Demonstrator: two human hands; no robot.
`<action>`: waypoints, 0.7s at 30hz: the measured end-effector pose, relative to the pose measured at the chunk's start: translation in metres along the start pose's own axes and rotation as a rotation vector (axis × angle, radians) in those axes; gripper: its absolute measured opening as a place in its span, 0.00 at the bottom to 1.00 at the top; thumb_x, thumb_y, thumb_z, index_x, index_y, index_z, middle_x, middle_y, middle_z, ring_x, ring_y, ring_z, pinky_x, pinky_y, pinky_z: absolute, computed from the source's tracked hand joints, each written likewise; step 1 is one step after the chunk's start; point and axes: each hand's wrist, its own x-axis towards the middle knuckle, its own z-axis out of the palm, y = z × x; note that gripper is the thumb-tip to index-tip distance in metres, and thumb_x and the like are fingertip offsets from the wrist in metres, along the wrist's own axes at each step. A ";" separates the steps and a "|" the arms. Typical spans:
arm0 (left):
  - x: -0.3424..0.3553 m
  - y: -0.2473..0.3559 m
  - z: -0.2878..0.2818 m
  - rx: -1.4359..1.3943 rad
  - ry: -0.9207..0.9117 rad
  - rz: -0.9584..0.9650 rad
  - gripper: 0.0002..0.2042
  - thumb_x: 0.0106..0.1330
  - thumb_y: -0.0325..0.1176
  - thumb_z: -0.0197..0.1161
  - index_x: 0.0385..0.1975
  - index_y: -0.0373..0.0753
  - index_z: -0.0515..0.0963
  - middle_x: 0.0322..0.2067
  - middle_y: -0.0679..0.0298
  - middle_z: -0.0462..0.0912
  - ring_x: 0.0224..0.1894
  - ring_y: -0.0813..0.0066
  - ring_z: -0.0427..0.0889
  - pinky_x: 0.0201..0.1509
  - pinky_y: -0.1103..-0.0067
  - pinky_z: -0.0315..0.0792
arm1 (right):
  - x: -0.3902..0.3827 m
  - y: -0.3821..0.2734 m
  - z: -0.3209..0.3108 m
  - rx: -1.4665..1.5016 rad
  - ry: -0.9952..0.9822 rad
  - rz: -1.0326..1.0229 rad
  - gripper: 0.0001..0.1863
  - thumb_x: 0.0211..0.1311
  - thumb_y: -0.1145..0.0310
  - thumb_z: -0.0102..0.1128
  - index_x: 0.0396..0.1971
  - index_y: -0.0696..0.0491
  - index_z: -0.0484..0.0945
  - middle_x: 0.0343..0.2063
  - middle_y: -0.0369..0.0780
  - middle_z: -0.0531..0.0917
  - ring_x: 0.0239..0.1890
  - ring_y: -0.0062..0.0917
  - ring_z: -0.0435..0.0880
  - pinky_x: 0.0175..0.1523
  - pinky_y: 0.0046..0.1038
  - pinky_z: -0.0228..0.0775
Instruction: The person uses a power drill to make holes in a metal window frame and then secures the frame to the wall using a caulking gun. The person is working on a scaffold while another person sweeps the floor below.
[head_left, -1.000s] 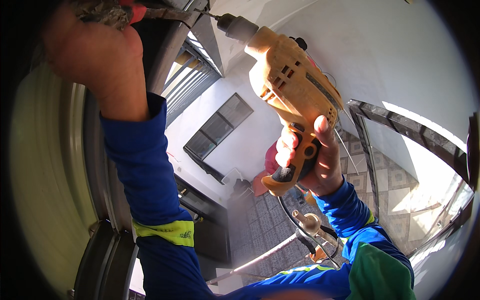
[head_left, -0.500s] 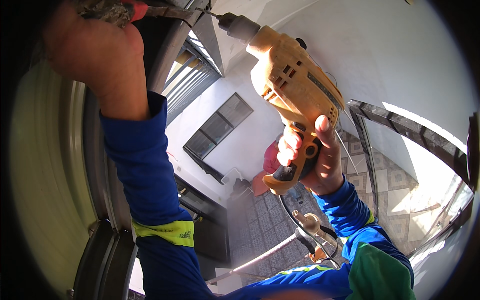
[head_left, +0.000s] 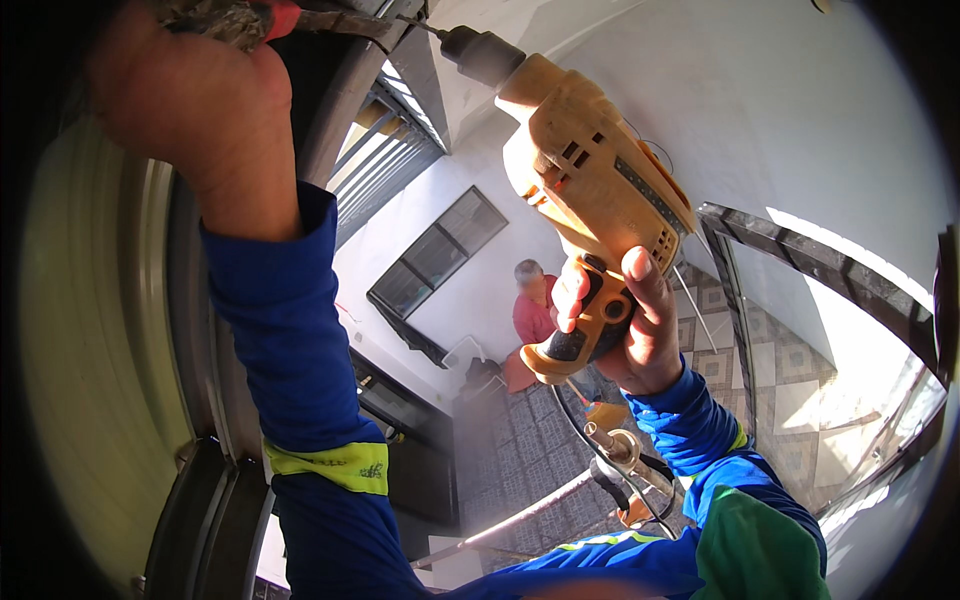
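Observation:
My right hand (head_left: 640, 320) grips the handle of a dusty yellow corded drill (head_left: 595, 175), raised with its dark chuck (head_left: 475, 50) toward the upper left. The thin bit meets or nearly meets the dark metal frame (head_left: 385, 40) at the top. Up in the top-left corner my left hand (head_left: 200, 115) is closed on a dirty red-handled tool (head_left: 280, 18), whose flat metal end lies against the frame beside the bit tip. The left fingers are mostly hidden. A black cord (head_left: 570, 410) hangs from the drill's handle.
Below are a tiled floor (head_left: 520, 460) and a pale pole (head_left: 540, 495) with a round fitting. A person in pink (head_left: 532, 310) is in the background. A dark metal frame (head_left: 730, 280) stands at right, tall panels (head_left: 110, 330) at left, a barred opening (head_left: 380, 160) above a window (head_left: 435, 260).
My drill has shifted slightly to the right. The person in pink has moved leftward, and their head now shows beside the drill. My left hand is almost still.

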 end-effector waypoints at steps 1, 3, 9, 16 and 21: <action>0.000 0.000 0.000 0.000 0.000 0.003 0.12 0.73 0.40 0.56 0.40 0.37 0.79 0.32 0.62 0.82 0.27 0.70 0.81 0.32 0.76 0.78 | 0.000 0.000 -0.001 -0.003 -0.012 -0.006 0.26 0.67 0.49 0.67 0.48 0.58 0.76 0.32 0.41 0.82 0.32 0.27 0.84 0.37 0.29 0.80; -0.001 0.000 0.001 0.003 0.000 0.007 0.12 0.73 0.40 0.56 0.40 0.37 0.79 0.32 0.62 0.82 0.26 0.71 0.81 0.31 0.76 0.78 | 0.000 -0.001 -0.002 -0.008 -0.013 0.003 0.26 0.67 0.49 0.67 0.48 0.58 0.76 0.32 0.40 0.82 0.32 0.27 0.84 0.36 0.29 0.79; -0.004 0.001 0.003 0.006 -0.005 0.018 0.12 0.74 0.41 0.56 0.40 0.38 0.79 0.32 0.64 0.81 0.26 0.72 0.80 0.30 0.78 0.77 | 0.001 -0.003 -0.001 0.096 -0.016 0.079 0.26 0.67 0.47 0.67 0.46 0.56 0.76 0.29 0.37 0.79 0.31 0.25 0.81 0.36 0.29 0.76; -0.006 0.004 0.008 0.006 -0.009 0.044 0.11 0.75 0.41 0.57 0.41 0.40 0.78 0.31 0.66 0.81 0.24 0.74 0.80 0.29 0.79 0.76 | 0.007 -0.005 0.008 0.128 -0.038 0.062 0.24 0.69 0.48 0.65 0.46 0.56 0.76 0.30 0.37 0.79 0.31 0.24 0.80 0.37 0.29 0.76; -0.026 0.016 0.033 -0.014 -0.018 0.167 0.11 0.75 0.42 0.57 0.41 0.41 0.78 0.31 0.67 0.81 0.24 0.76 0.79 0.28 0.80 0.75 | 0.022 0.003 0.020 0.187 -0.079 0.067 0.23 0.75 0.51 0.59 0.54 0.57 0.75 0.35 0.38 0.81 0.32 0.25 0.80 0.38 0.30 0.76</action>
